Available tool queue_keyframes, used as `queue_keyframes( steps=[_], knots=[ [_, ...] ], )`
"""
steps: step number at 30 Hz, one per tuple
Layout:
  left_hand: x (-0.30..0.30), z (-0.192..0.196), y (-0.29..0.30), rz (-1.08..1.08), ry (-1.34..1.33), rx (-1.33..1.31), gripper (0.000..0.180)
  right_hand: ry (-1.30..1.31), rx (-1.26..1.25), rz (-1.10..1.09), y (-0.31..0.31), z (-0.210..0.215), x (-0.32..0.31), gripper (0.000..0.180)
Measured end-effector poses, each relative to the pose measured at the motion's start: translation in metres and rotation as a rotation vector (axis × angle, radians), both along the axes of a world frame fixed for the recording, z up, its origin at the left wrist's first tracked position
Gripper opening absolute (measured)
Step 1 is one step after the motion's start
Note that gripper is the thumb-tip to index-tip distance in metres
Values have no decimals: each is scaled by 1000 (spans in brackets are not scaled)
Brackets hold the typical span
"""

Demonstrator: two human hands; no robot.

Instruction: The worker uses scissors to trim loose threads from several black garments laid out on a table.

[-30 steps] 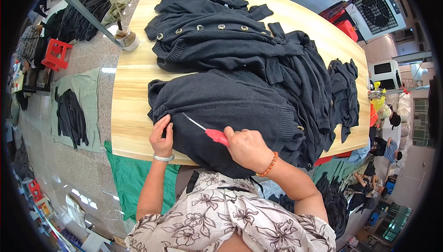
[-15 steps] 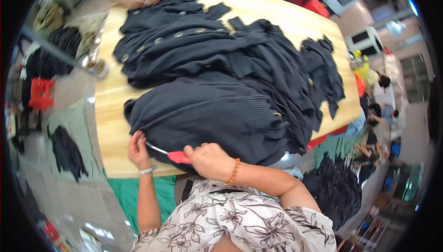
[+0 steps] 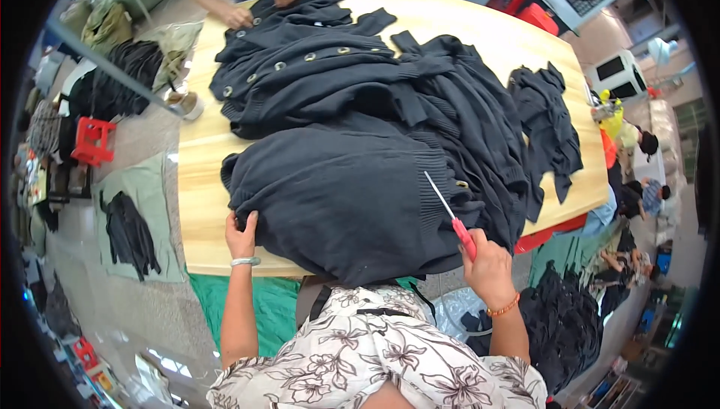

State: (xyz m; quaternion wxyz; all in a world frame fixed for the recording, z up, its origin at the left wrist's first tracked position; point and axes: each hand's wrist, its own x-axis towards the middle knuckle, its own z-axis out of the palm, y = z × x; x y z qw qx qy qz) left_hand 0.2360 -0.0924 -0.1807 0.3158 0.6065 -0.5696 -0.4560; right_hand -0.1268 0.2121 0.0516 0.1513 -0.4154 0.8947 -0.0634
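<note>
One dark sweater (image 3: pixel 337 199) lies on the near side of the counter (image 3: pixel 202 221). The left hand (image 3: pixel 241 239) grips its left edge. The right hand (image 3: pixel 489 268) is closed round a red-handled tool (image 3: pixel 463 237), whose thin metal shaft (image 3: pixel 439 197) slants over the sweater's ribbed band (image 3: pixel 432 161). Beyond lies a buttoned sweater (image 3: pixel 315 79); a red stool (image 3: pixel 94 136) stands off to the left.

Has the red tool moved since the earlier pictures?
Yes. The red tool has moved right, farther from the left edge of the table.
</note>
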Motion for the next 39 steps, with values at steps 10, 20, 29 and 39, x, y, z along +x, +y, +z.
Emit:
queue_keyframes(
  steps=[10, 20, 29, 39],
  knots=[
    [-10, 47, 15, -84, 302, 115, 41, -373, -142, 386, -11, -28, 32, 31],
    [-51, 223, 29, -434, -606, -497, 33, -766, 98, 872, -39, -40, 73, 36],
    [-57, 208, 39, -295, -274, -141, 20, -764, 101, 851, -53, -49, 84, 35],
    [-73, 121, -2, -383, -339, -537, 57, -776, 42, 931, -61, -57, 96, 30]
  ],
)
